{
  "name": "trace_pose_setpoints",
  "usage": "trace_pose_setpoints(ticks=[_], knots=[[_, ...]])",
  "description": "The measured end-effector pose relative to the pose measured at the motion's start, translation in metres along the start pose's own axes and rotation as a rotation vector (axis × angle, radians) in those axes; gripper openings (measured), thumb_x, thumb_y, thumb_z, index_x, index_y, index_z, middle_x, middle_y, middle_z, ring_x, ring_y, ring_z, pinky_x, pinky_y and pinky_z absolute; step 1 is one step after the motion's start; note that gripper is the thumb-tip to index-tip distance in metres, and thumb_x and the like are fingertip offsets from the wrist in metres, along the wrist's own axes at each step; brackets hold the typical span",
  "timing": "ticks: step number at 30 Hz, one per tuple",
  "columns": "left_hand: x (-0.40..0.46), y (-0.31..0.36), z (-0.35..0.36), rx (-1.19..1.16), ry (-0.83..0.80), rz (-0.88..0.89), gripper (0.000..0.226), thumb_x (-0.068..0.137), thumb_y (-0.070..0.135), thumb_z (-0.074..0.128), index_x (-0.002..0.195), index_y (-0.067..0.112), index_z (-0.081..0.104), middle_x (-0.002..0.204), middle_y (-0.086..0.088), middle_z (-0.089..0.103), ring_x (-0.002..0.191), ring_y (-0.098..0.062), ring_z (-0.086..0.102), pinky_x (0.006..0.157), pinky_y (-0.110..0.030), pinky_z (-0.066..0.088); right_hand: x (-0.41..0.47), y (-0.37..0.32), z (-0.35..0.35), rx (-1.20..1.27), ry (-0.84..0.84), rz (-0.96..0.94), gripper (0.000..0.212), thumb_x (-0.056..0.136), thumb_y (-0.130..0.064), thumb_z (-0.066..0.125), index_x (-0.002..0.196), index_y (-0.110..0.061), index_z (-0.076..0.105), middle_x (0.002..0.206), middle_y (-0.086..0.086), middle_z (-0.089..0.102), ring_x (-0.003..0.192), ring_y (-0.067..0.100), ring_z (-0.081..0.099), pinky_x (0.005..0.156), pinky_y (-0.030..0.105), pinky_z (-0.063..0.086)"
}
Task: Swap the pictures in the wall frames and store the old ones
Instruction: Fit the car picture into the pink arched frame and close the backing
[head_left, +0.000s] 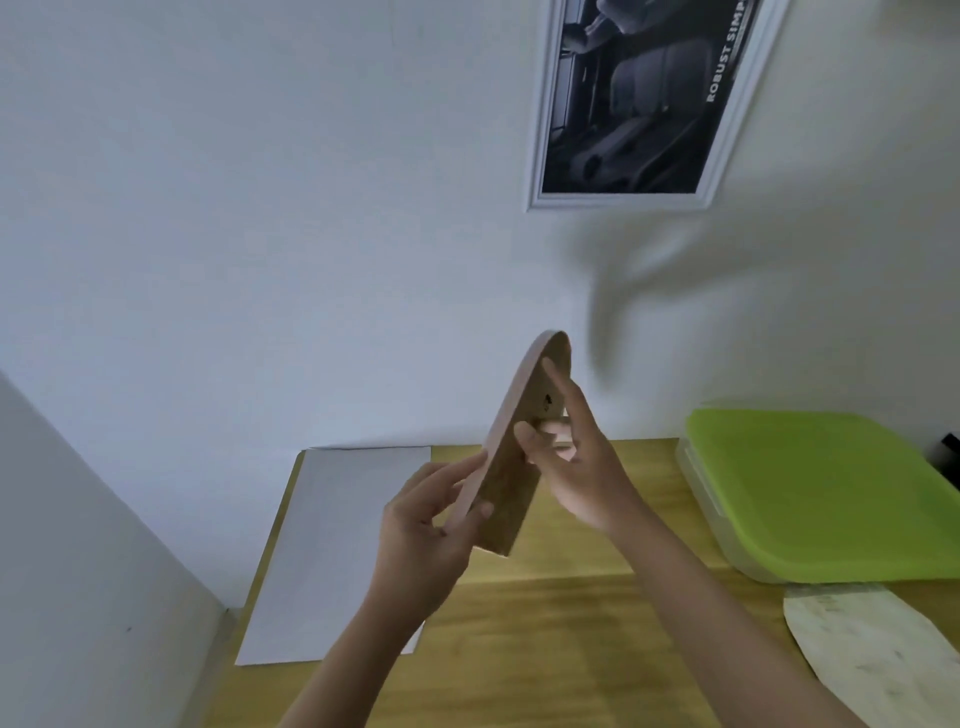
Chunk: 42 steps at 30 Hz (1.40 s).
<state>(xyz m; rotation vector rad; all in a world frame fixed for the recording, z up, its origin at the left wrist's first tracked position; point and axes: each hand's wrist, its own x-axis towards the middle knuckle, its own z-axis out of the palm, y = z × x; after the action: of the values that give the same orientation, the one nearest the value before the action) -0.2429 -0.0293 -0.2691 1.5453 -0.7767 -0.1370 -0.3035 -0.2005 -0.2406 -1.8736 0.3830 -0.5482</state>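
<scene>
I hold a small wooden picture frame (511, 483) edge-on above the table, its brown backing board turned to the right. My left hand (426, 525) grips its lower left edge. On the backing, my right hand (569, 457) has fingers pressing near a small metal clip. A white-framed dark picture (639, 98) of car seats hangs on the wall above, to the right. A white sheet of paper (337, 545) lies flat on the table at the left.
A wooden table (571, 649) stands against the white wall. A clear plastic box with a green lid (815, 488) sits at the right. A pale, worn sheet (878, 654) lies in front of it. A white side wall (78, 571) closes in the left.
</scene>
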Motion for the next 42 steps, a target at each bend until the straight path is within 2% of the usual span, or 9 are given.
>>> trace_pose_setpoints(ticks=[2, 9, 13, 19, 22, 25, 28, 32, 42], knots=[[-0.001, 0.001, 0.002, -0.088, -0.015, -0.058, 0.044, 0.073, 0.005, 0.074, 0.109, 0.030, 0.070, 0.101, 0.004, 0.070, 0.097, -0.016, 0.067, 0.078, -0.030, 0.057, 0.003, -0.006, 0.000, 0.062, 0.005, 0.006, 0.066, 0.076, -0.060, 0.062, 0.129, -0.067, 0.024, 0.126, -0.003, 0.055, 0.106, 0.014, 0.063, 0.077, 0.028, 0.057], [0.001, -0.005, 0.003, -0.017, -0.105, 0.045, 0.045, 0.062, 0.000, 0.083, 0.102, 0.019, 0.073, 0.107, 0.007, 0.070, 0.099, -0.009, 0.066, 0.079, -0.023, 0.054, 0.005, 0.000, 0.010, 0.167, 0.266, -0.003, 0.057, 0.080, -0.013, 0.067, 0.119, -0.048, 0.044, 0.127, -0.005, 0.052, 0.106, 0.016, 0.059, 0.077, 0.048, 0.057], [0.010, -0.013, -0.007, 0.145, -0.127, 0.141, 0.040, 0.067, 0.016, 0.083, 0.105, 0.019, 0.072, 0.115, 0.007, 0.063, 0.110, -0.009, 0.059, 0.090, -0.027, 0.052, 0.004, 0.001, 0.015, 0.144, 0.389, -0.069, 0.064, 0.081, 0.000, 0.059, 0.126, -0.042, 0.040, 0.129, -0.009, 0.050, 0.107, -0.003, 0.053, 0.087, 0.036, 0.055], [0.041, -0.019, -0.040, 0.371, 0.021, -0.040, 0.041, 0.074, 0.046, 0.069, 0.112, 0.049, 0.054, 0.147, 0.003, 0.025, 0.136, -0.015, 0.020, 0.105, -0.037, 0.025, 0.015, -0.004, 0.009, 0.223, 0.420, -0.164, 0.062, 0.085, 0.009, 0.053, 0.127, -0.036, 0.043, 0.130, 0.003, 0.052, 0.109, 0.013, 0.057, 0.083, 0.021, 0.052], [0.057, -0.018, -0.057, 0.273, 0.060, -0.033, 0.034, 0.085, 0.020, 0.066, 0.109, 0.042, 0.057, 0.143, -0.003, 0.036, 0.134, -0.015, 0.033, 0.107, -0.036, 0.034, 0.019, -0.004, 0.006, 0.218, 0.426, -0.193, 0.062, 0.086, 0.010, 0.050, 0.125, -0.037, 0.045, 0.126, 0.003, 0.053, 0.104, 0.012, 0.059, 0.077, 0.017, 0.051], [0.069, -0.016, -0.070, 0.170, 0.019, -0.005, 0.033, 0.089, 0.004, 0.058, 0.105, 0.032, 0.063, 0.113, -0.007, 0.063, 0.102, -0.022, 0.062, 0.084, -0.032, 0.051, 0.022, -0.004, 0.004, 0.230, 0.441, -0.193, 0.060, 0.087, 0.010, 0.049, 0.125, -0.037, 0.046, 0.126, 0.003, 0.054, 0.102, 0.007, 0.059, 0.073, 0.014, 0.050], [0.076, -0.011, -0.082, -0.049, -0.051, -0.079, 0.032, 0.085, 0.003, 0.063, 0.108, 0.026, 0.065, 0.105, -0.008, 0.067, 0.082, -0.022, 0.068, 0.067, -0.029, 0.053, 0.026, -0.009, -0.001, 0.252, 0.446, -0.206, 0.059, 0.087, 0.010, 0.049, 0.119, -0.039, 0.049, 0.121, -0.003, 0.056, 0.096, 0.000, 0.060, 0.068, 0.011, 0.048], [0.081, -0.009, -0.092, -0.214, -0.060, -0.116, 0.038, 0.075, 0.002, 0.070, 0.107, 0.021, 0.066, 0.107, -0.016, 0.065, 0.080, -0.018, 0.069, 0.064, -0.027, 0.057, 0.034, -0.028, -0.010, 0.257, 0.356, -0.277, 0.058, 0.086, 0.012, 0.049, 0.121, -0.034, 0.051, 0.119, -0.027, 0.056, 0.100, -0.004, 0.058, 0.074, 0.011, 0.048], [0.120, 0.030, -0.123, -0.358, 0.118, -0.012, 0.040, 0.079, -0.003, 0.065, 0.110, 0.022, 0.067, 0.110, -0.010, 0.066, 0.088, -0.026, 0.068, 0.069, -0.031, 0.059, 0.067, -0.081, 0.013, 0.198, 0.230, -0.435, 0.044, 0.093, -0.002, 0.050, 0.120, -0.036, 0.053, 0.127, -0.020, 0.055, 0.120, 0.002, 0.052, 0.096, 0.017, 0.045]])
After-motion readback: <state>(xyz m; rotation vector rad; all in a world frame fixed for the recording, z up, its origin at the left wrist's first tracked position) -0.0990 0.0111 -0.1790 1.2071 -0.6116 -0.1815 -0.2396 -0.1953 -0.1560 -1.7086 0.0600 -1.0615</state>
